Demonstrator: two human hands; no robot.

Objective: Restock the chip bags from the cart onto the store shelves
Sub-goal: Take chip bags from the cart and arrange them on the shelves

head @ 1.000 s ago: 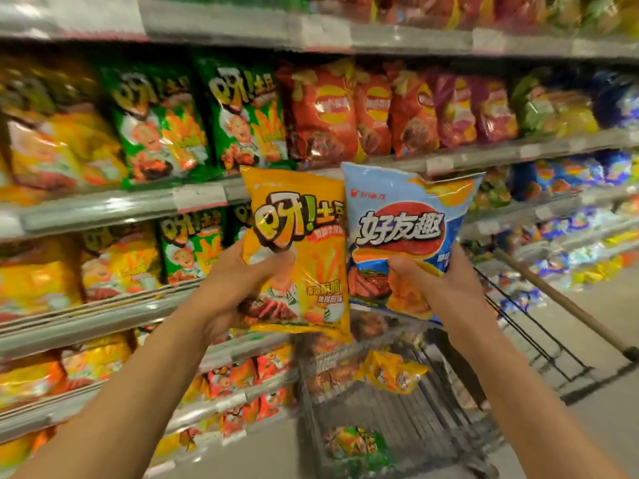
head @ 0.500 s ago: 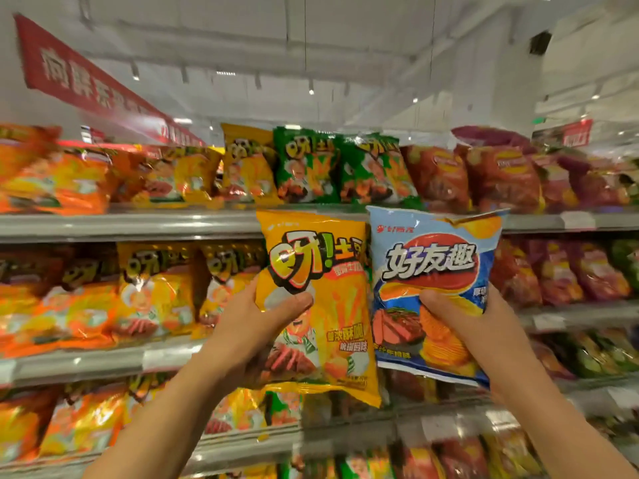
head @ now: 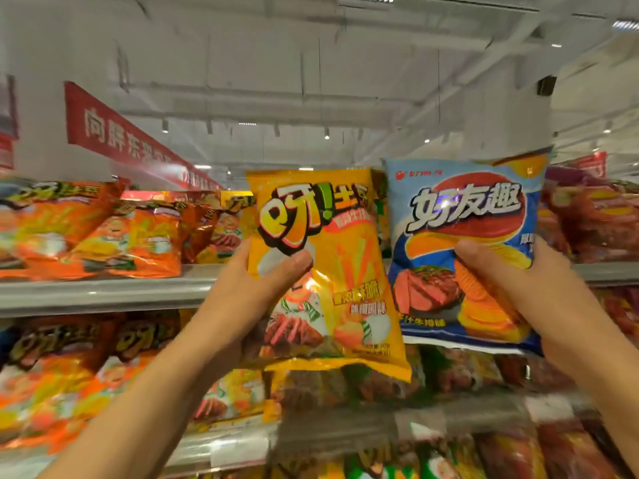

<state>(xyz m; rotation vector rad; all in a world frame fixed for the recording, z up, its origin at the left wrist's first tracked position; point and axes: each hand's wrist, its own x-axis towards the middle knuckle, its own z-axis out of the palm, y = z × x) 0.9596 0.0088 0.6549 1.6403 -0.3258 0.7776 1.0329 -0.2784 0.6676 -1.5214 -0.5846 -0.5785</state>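
Raised higher than half a second ago: both bags, now level with the top shelf (head: 103,293). Left hand (head: 256,292) thumb pinching the yellow bag (head: 325,271); right hand (head: 518,281) thumb pinching the blue bag (head: 463,250), other fingers hidden behind. Mid-carry, judging by height; next, finding a matching row and sliding each in upright. Shelves packed with orange and red bags. Cart out of view.

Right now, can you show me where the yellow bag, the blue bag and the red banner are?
yellow bag (head: 349,257): head view, middle of its front.
blue bag (head: 449,188): head view, upper front above the thumb.
red banner (head: 114,133): head view, on its white lettering.
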